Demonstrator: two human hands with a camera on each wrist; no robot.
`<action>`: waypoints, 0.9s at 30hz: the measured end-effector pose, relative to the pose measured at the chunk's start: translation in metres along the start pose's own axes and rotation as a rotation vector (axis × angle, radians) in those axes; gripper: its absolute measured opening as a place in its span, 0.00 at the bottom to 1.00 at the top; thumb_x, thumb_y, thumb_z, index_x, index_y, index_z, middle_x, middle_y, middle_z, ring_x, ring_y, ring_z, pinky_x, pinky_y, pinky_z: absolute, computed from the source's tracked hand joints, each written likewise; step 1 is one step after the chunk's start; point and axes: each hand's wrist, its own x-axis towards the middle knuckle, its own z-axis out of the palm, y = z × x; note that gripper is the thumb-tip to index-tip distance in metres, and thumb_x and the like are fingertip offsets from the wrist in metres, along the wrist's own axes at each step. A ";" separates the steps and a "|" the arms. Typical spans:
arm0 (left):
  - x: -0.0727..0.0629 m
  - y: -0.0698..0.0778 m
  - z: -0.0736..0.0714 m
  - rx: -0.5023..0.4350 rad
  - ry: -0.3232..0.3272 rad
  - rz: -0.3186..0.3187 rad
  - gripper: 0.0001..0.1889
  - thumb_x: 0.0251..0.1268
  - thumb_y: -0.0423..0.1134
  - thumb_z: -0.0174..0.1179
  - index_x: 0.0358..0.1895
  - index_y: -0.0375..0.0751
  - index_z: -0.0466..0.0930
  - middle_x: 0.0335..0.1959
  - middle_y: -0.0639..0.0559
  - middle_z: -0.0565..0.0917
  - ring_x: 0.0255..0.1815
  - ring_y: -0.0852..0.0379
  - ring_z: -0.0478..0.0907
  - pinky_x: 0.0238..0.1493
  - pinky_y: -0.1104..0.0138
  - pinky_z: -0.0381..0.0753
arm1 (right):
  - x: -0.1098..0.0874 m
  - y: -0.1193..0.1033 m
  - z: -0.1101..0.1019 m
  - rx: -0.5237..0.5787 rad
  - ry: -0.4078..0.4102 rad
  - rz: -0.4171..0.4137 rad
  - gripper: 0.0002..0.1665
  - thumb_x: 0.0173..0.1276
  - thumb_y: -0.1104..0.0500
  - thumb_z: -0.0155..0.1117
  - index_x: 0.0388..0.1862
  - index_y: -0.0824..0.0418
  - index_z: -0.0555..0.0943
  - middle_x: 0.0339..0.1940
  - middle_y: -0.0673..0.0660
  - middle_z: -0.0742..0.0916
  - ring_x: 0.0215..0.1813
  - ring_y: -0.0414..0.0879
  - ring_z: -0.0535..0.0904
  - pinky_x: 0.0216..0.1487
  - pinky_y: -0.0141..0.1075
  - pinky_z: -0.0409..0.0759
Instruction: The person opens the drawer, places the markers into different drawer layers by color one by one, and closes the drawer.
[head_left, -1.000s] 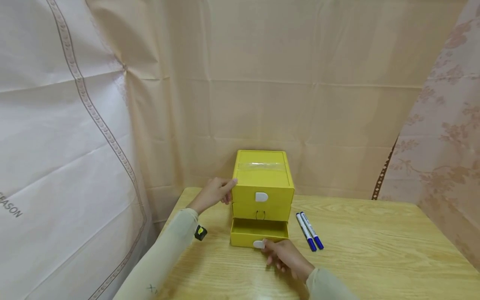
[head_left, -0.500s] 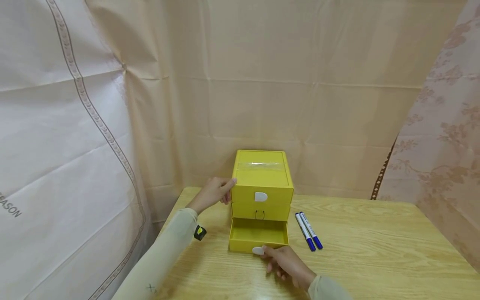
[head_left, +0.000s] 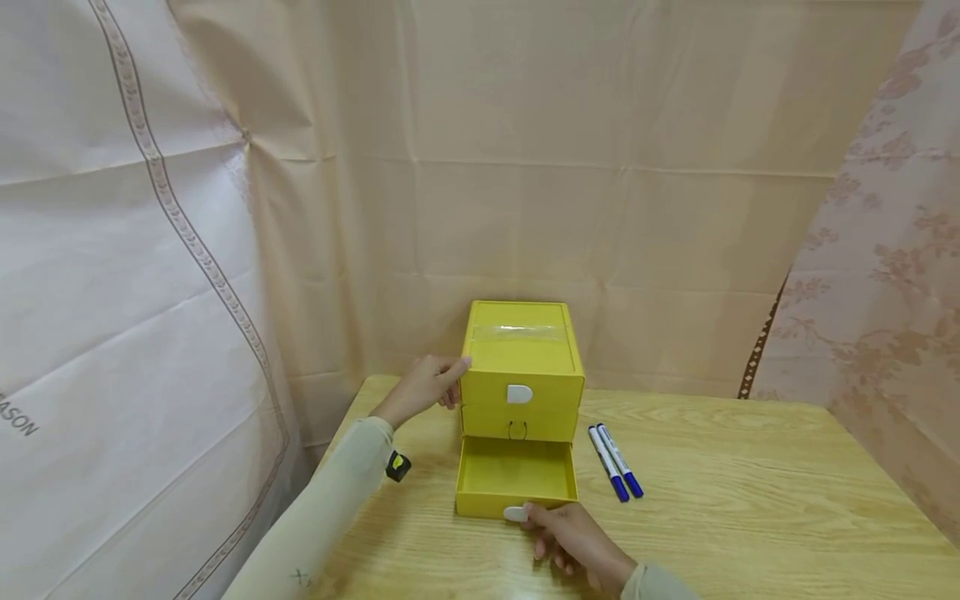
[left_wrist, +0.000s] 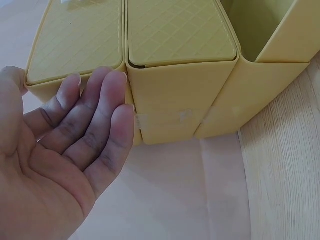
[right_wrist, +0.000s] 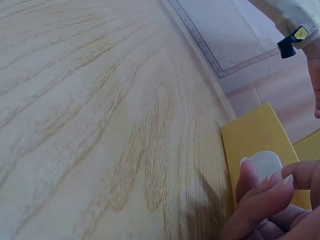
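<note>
A yellow desktop drawer unit (head_left: 519,337) stands on the table, its bottom drawer (head_left: 516,471) pulled out and bare inside. My right hand (head_left: 573,537) pinches the white handle (head_left: 515,513) on that drawer's front; the right wrist view shows the handle (right_wrist: 266,164) between thumb and fingertips. At the unit's upper left front corner is my left hand (head_left: 423,387), thumb on the top edge. Up close in the left wrist view, the left hand's loosely bent fingers (left_wrist: 92,117) lie against the unit's side, gripping nothing.
Two white markers (head_left: 615,462) with blue caps lie side by side on the wooden table (head_left: 750,483), right of the unit. Clear tape (head_left: 517,332) crosses the unit's top. A beige cloth (head_left: 517,158) hangs behind, with a pale cloth (head_left: 127,333) at the left.
The bottom drawer has slid farther out toward me, with my right hand moving along on its handle. My left hand stays at the unit's corner.
</note>
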 end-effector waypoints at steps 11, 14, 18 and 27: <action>0.000 -0.002 0.000 0.001 0.003 0.006 0.31 0.81 0.61 0.47 0.28 0.40 0.82 0.23 0.46 0.85 0.26 0.45 0.85 0.37 0.50 0.87 | -0.003 0.001 -0.005 -0.026 -0.049 -0.047 0.34 0.77 0.35 0.58 0.52 0.65 0.87 0.22 0.50 0.84 0.16 0.36 0.65 0.17 0.28 0.62; 0.000 -0.002 -0.001 -0.003 0.001 -0.005 0.31 0.81 0.62 0.47 0.27 0.41 0.82 0.23 0.46 0.85 0.26 0.44 0.85 0.38 0.49 0.87 | -0.005 0.000 -0.008 -0.062 -0.065 -0.065 0.32 0.77 0.37 0.59 0.49 0.65 0.87 0.22 0.50 0.85 0.16 0.36 0.66 0.16 0.27 0.62; 0.001 0.000 -0.002 -0.011 -0.009 -0.020 0.31 0.80 0.63 0.47 0.28 0.41 0.82 0.26 0.40 0.86 0.30 0.37 0.86 0.38 0.49 0.87 | -0.007 -0.001 -0.015 -0.129 -0.062 -0.081 0.27 0.77 0.39 0.60 0.43 0.63 0.89 0.22 0.50 0.85 0.16 0.36 0.67 0.16 0.27 0.63; 0.000 -0.001 -0.001 -0.009 -0.003 -0.005 0.31 0.81 0.62 0.47 0.28 0.41 0.82 0.24 0.45 0.85 0.27 0.43 0.86 0.37 0.50 0.87 | -0.014 0.004 -0.036 -0.205 -0.079 -0.083 0.21 0.76 0.46 0.64 0.36 0.62 0.90 0.23 0.50 0.86 0.17 0.35 0.68 0.17 0.26 0.63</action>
